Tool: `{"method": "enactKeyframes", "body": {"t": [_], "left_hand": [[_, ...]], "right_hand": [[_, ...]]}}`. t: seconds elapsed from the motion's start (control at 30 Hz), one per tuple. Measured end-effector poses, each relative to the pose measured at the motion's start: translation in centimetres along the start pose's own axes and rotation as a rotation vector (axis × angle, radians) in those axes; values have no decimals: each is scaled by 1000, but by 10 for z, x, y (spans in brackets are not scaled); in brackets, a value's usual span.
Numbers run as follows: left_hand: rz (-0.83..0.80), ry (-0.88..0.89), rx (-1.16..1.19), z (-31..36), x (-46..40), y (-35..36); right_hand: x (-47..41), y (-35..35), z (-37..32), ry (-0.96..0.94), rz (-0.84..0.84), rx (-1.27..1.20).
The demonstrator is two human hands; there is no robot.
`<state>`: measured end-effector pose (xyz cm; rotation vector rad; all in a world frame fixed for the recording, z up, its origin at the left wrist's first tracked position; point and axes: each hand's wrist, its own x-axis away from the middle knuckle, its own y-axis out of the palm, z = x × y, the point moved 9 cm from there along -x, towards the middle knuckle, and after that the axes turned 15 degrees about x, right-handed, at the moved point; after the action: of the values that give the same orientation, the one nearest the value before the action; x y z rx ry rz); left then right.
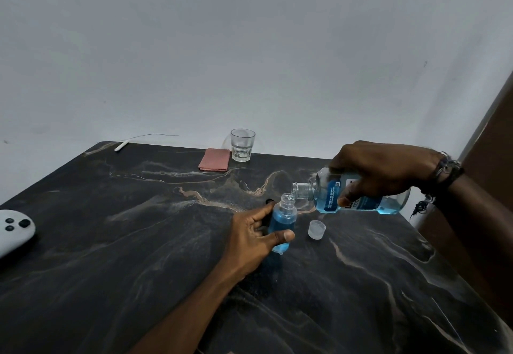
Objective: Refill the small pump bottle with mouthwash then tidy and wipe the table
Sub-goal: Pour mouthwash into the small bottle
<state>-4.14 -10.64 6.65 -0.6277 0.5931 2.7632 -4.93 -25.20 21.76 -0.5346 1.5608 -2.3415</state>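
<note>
Step in hand: the pour, refill stage

- Small pump bottle (283, 221) is held upright on the dark marbled worktop (138, 242), near centre; the left hand (254, 232) is wrapped round its body, thumb across the front. Pump head is off; neck open. Blue liquid is seen well up the body, short of the shoulder
- Mouthwash bottle (361, 194) is tipped close to level, clasped from above by the right hand (383, 171), its open mouth just over the small bottle's neck. A thin run of liquid seems to pass between them
- Translucent cap (316, 229) lies just beside the small bottle
- Pink folded cloth (214, 159) and empty glass tumbler (242, 144) stand at the far edge, well apart

Judged: fill nearly done. Next move calls for the big bottle to be righted slowly, before the narrow neck overflows; capping, tidying and wiping not yet begun
</note>
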Motion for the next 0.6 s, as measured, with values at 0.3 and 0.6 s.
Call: {"method": "enactKeyframes", "body": {"t": [0.3,0.6], "left_hand": [[-2,0,-5,1,0,1],[-4,1,-20,1,0,1]], "right_hand": [[-1,-1,0,5,2,-4],[0,-1,0,0,-3,7]]}}
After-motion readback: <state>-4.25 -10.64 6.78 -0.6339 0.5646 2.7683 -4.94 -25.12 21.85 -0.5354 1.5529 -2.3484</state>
